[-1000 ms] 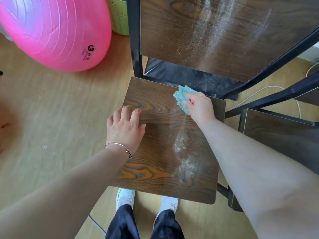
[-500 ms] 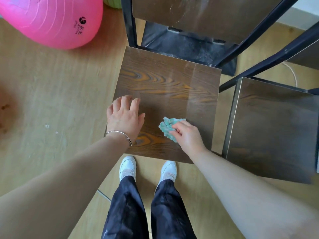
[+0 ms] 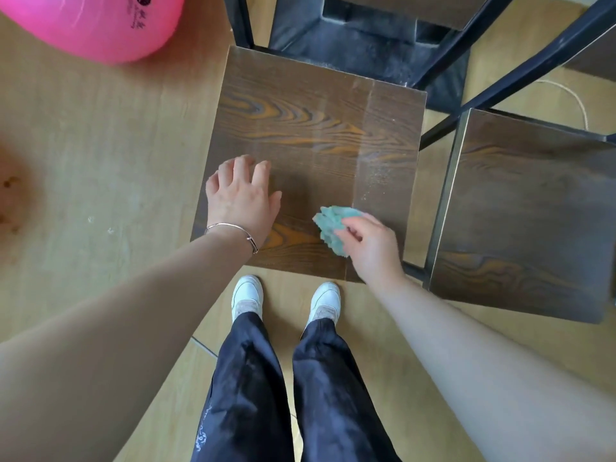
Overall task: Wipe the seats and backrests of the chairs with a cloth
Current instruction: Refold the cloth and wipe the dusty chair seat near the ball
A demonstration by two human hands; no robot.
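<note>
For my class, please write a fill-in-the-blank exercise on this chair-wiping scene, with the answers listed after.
The right hand grips a crumpled ____. The left hand rests on the chair's ____. The big ball on the floor is ____. The person's shoes are ____.
Answers: cloth; seat; pink; white.

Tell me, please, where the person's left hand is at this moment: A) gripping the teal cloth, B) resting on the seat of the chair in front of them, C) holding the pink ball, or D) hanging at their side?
B: the left hand rests palm down on the seat, while the right hand holds the cloth.
</note>
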